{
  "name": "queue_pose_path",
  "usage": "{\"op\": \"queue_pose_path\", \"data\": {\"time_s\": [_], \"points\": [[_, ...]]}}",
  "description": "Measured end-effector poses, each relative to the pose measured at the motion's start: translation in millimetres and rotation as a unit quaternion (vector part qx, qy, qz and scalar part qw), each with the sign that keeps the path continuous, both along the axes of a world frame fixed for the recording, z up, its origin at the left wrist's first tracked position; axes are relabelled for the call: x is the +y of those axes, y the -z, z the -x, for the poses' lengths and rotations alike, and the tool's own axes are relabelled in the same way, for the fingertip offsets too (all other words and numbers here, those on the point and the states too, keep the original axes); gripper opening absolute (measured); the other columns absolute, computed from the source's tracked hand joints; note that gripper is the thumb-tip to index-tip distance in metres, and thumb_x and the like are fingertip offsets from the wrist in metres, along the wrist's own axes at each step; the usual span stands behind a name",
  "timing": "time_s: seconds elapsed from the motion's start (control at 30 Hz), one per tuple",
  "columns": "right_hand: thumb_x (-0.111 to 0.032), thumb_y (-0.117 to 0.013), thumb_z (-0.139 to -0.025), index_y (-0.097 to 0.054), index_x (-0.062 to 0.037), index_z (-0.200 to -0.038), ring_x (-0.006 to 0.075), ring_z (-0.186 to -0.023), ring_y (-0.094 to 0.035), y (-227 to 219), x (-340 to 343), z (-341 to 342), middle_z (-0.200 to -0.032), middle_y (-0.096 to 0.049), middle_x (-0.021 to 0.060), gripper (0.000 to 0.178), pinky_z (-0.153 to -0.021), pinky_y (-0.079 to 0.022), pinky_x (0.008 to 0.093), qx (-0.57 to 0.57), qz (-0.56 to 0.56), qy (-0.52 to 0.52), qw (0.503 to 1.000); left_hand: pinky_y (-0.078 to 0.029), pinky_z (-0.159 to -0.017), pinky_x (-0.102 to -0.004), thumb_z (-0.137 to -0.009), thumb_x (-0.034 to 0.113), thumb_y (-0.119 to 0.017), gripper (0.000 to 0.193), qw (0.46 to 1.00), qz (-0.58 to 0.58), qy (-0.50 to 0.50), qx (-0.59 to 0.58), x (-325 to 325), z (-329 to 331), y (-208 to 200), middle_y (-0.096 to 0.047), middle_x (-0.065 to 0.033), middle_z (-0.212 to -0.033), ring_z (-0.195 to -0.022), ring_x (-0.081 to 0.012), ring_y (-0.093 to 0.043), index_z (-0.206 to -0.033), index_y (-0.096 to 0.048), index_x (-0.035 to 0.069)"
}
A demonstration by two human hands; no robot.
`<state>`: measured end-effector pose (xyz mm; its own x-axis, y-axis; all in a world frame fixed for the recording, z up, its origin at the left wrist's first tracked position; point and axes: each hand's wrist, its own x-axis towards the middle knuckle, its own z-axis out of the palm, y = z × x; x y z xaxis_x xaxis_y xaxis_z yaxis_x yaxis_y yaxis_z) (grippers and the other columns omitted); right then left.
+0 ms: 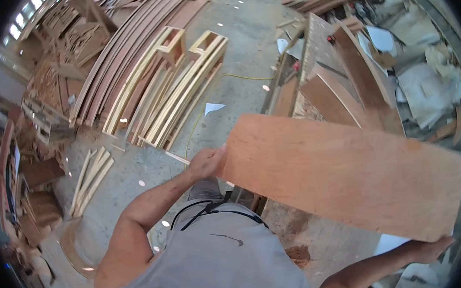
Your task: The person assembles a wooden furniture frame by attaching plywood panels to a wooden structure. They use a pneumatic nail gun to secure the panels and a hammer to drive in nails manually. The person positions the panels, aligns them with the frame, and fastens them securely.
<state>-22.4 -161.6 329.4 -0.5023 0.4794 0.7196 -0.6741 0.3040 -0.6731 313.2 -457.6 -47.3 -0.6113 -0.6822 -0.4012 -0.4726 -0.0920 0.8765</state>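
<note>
Orange-brown board (pixel 346 175) right of centre in the frame, left hand (pixel 209 163) gripping its left end, right hand (pixel 432 249) gripping its lower-right corner! Grips this far apart should move together, keeping the broad board from twisting.

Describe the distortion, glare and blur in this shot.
Head view: black, rounded corners, with straight edges bending toward the rim; head view: windows at upper left glare white, and bright light spots dot the floor; head view: the wooden board looks slightly soft along its right end.
</note>
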Motion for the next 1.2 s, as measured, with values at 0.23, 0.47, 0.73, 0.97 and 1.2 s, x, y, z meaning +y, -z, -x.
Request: {"op": "queue_pose_path", "data": {"time_s": [0.23,0.47,0.73,0.97,1.2], "points": [[-0.033,-0.053,-0.096,-0.067,-0.0004,-0.092,0.0166,-0.081,-0.063,-107.7,-157.3,66.2,-0.098,-0.068,0.0098,0.036,-0.067,-0.052,0.0299,0.152,-0.032,-0.332,0.930,-0.047,-0.092,-0.0400,-0.100,0.056,-0.043,0.064,0.945,-0.028,-0.285,0.158,-49.9,15.4,88.7,-0.068,-0.0200,-0.108,-0.105,-0.0290,-0.063,-0.121,-0.063,-0.001],[-0.030,-0.040,-0.094,-0.067,0.0040,-0.093,0.0284,-0.088,-0.061,-43.0,-386.6,-41.5,-0.091,-0.067,0.0185,0.044,-0.083,-0.047,0.0460,0.323,-0.195,-0.594,0.711,-0.049,-0.087,-0.0366,-0.086,0.039,-0.073,0.057,0.825,0.376,-0.225,0.356,-146.9,-39.5,-136.8,-0.068,-0.0124,-0.105,-0.096,-0.0222,-0.064,-0.126,-0.056,0.003],[-0.044,-0.035,-0.100,-0.068,0.0053,-0.099,0.0348,-0.096,-0.060,-11.7,-541.9,-89.8,-0.102,-0.068,0.0222,0.059,-0.086,-0.049,0.0504,0.422,-0.222,-0.766,0.431,-0.053,-0.079,-0.0277,-0.089,0.031,-0.074,0.037,0.778,0.048,-0.375,0.501,-247.4,7.1,-135.2,-0.071,-0.0064,-0.098,-0.088,-0.0131,-0.066,-0.104,-0.067,-0.001],[-0.050,-0.037,-0.103,-0.060,0.0043,-0.123,0.0263,-0.113,-0.056,140.2,-691.6,-28.2,-0.120,-0.063,0.0170,0.062,-0.099,-0.042,0.0416,0.096,-0.081,-0.834,0.537,-0.048,-0.096,-0.0363,-0.096,0.045,-0.060,0.052,0.735,0.162,-0.441,0.489,-322.2,-15.0,-171.4,-0.067,-0.0086,-0.116,-0.107,-0.0185,-0.062,-0.120,-0.061,-0.001],[-0.071,-0.029,-0.097,-0.051,-0.0036,-0.137,0.0226,-0.116,-0.055,518.6,-740.5,-58.4,-0.132,-0.057,0.0147,0.082,-0.102,-0.039,0.0373,-0.525,-0.251,-0.754,0.305,-0.047,-0.102,-0.0395,-0.100,0.048,-0.051,0.056,0.648,0.314,-0.577,0.386,-338.9,-28.3,-257.1,-0.059,-0.0087,-0.133,-0.117,-0.0235,-0.059,-0.138,-0.049,0.007]]}}
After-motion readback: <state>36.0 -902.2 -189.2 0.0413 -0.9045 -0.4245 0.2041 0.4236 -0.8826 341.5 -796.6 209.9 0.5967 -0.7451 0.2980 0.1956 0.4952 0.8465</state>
